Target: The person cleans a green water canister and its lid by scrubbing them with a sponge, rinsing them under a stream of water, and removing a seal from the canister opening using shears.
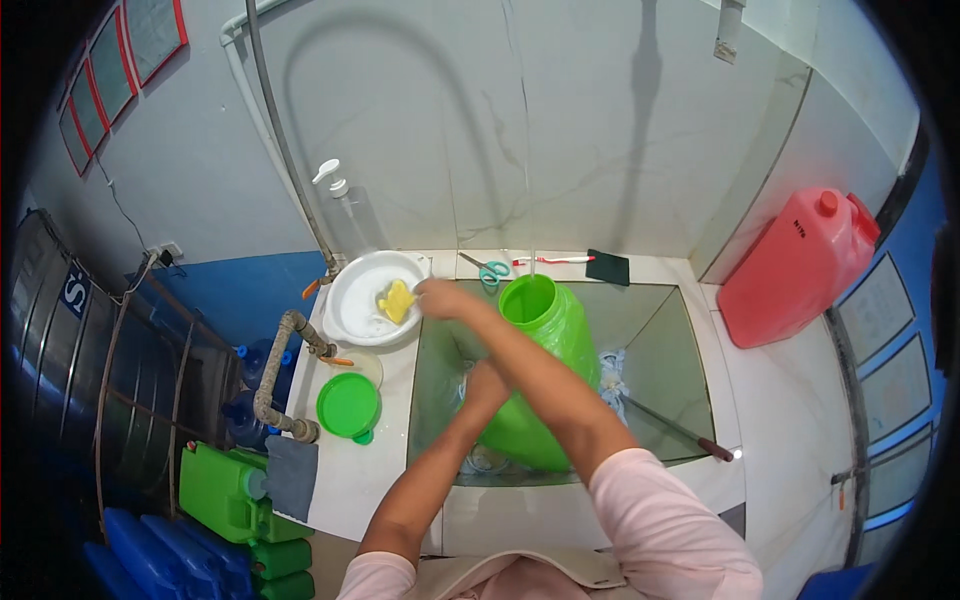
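Note:
My left hand (pixel 484 388) is down in the tiled sink (pixel 650 330), against the side of a large green plastic container (pixel 540 430); its fingers are largely hidden. My right hand (pixel 440 298) reaches across above it to the right rim of a white basin (pixel 350 300) of suds, close to a yellow sponge (pixel 395 302); its fingertips are too small to make out. The green container leans in the sink with its open mouth up, under a thin stream of water. Pale cloth (pixel 612 370) and a long-handled tool (pixel 680 430) lie beside it.
Scissors (pixel 492 271), a red-and-white brush (pixel 555 260) and dark pad (pixel 607 267) line the back ledge. Pipes (pixel 280 340), a pump bottle (pixel 355 220) and green lid (pixel 345 405) are left. A red jerrycan (pixel 780 270) stands right; jugs (pixel 220 490) crowd the lower left.

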`<state>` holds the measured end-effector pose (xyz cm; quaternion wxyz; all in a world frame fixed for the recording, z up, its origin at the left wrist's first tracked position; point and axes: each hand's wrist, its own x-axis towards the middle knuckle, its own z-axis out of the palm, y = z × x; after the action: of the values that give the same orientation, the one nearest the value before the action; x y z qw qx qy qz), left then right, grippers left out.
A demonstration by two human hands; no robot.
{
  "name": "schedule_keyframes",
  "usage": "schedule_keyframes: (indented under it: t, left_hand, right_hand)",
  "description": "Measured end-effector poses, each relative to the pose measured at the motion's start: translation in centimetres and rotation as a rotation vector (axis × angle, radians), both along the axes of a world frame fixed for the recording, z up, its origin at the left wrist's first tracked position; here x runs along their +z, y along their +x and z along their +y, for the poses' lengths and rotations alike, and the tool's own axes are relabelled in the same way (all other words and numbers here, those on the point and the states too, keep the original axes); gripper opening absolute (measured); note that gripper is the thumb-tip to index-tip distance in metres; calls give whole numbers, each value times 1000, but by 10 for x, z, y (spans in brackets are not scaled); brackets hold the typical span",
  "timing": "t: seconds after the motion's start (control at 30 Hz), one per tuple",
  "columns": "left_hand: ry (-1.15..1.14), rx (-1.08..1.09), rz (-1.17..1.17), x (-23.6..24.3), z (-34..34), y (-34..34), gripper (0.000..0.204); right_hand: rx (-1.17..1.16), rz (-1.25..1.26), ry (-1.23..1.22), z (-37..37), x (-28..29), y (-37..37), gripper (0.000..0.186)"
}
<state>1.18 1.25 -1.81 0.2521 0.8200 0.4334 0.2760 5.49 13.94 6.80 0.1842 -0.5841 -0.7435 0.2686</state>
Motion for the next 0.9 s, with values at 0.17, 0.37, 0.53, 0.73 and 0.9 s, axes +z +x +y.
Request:
schedule_keyframes:
  t: [0.17,0.37,0.53,0.73,0.9]
  left_hand:
    - [-277,127,33,12,4,1,47]
    - [-364,311,-73,-13,5,-12,46]
    - [-424,353,-191,-24,-4,-28,45]
    - [-330,100,-125,-18,-2,-48,45]
    - [136,-38,26,-3,32,-30,39]
  right_hand:
    - [-225,325,-37,-23,-7,151,11]
    - [-541,547,-387,-31,17,148,10]
    - [-522,415,-460,-22,17,149,16]
    - [-492,617,-473,-18,30,153,13]
    - [-330,465,-546,-21,40,145,15]
